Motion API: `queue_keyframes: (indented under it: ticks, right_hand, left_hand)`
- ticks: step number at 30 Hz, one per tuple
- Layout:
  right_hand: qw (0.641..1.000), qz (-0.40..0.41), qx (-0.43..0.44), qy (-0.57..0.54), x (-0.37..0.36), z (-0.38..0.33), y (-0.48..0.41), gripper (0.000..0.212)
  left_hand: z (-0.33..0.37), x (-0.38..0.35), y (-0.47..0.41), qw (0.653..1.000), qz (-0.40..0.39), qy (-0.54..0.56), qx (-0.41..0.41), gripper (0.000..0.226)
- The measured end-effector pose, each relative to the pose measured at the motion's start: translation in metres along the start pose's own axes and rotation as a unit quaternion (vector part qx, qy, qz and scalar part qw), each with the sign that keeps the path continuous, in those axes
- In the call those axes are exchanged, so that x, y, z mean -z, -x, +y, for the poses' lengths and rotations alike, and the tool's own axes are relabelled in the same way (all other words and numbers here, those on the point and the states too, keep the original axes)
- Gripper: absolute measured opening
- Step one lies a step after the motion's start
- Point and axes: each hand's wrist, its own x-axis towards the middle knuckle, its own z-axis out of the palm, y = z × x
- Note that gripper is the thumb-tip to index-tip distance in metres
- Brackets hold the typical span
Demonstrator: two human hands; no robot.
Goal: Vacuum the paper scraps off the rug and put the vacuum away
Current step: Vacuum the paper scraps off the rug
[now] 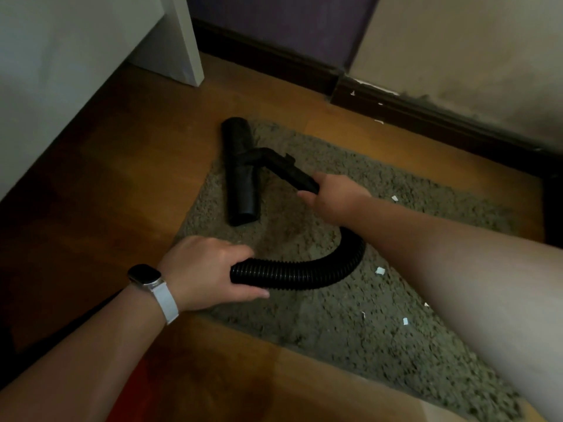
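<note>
A grey shaggy rug (350, 336) lies on the wooden floor. On its far left corner rests the black vacuum floor nozzle (240, 172). My right hand (335, 196) grips the rigid black tube (292, 170) that joins the nozzle. From under that hand a black ribbed hose (304, 274) curves down and to the left, and my left hand (207, 271), with a watch on its wrist, grips the hose's near end. Several small white paper scraps (380, 271) are scattered over the right half of the rug. The vacuum's body is not in view.
A white cabinet (76, 71) stands at the left on the wooden floor (122, 184). A dark skirting board (426, 117) runs along the far wall, with a few white flecks near it. Something red (134, 397) shows at the bottom edge.
</note>
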Motion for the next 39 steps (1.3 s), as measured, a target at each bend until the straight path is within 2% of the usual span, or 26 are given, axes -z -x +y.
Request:
queue_keyframes:
  ticks: [5, 11, 17, 24, 28, 32, 34, 39]
  right_hand:
    - [0.996, 0.014, -0.051, -0.077, -0.023, 0.037, 0.025, 0.042]
    - [0.982, 0.079, -0.121, -0.122, -0.038, 0.096, 0.07, 0.03]
    - [0.968, 0.092, -0.177, -0.151, -0.042, 0.145, 0.111, 0.028]
    - [0.943, 0.125, -0.234, -0.2, -0.064, 0.197, 0.15, 0.029]
    - [0.932, 0.126, -0.255, -0.224, -0.074, 0.221, 0.171, 0.031]
    - [0.938, 0.13, -0.233, -0.219, -0.073, 0.225, 0.163, 0.029]
    - [0.943, 0.138, -0.211, -0.216, -0.069, 0.223, 0.153, 0.027]
    - [0.953, 0.115, -0.175, -0.219, -0.065, 0.214, 0.135, 0.027]
  left_hand:
    - [0.007, 0.001, 0.002, 0.999, -0.036, 0.007, 0.003, 0.071]
    - [0.039, -0.006, -0.009, 0.996, -0.065, -0.015, -0.064, 0.051]
    - [0.092, 0.005, -0.036, 0.977, -0.143, -0.096, -0.123, 0.052]
    - [0.141, -0.007, -0.055, 0.953, -0.239, -0.115, -0.147, 0.044]
    - [0.157, -0.025, -0.066, 0.952, -0.228, -0.129, -0.16, 0.038]
    - [0.153, -0.034, -0.067, 0.97, -0.185, -0.12, -0.102, 0.034]
    - [0.149, -0.039, -0.056, 0.975, -0.163, -0.125, -0.083, 0.036]
    - [0.157, -0.042, -0.032, 0.974, -0.128, -0.158, -0.098, 0.047]
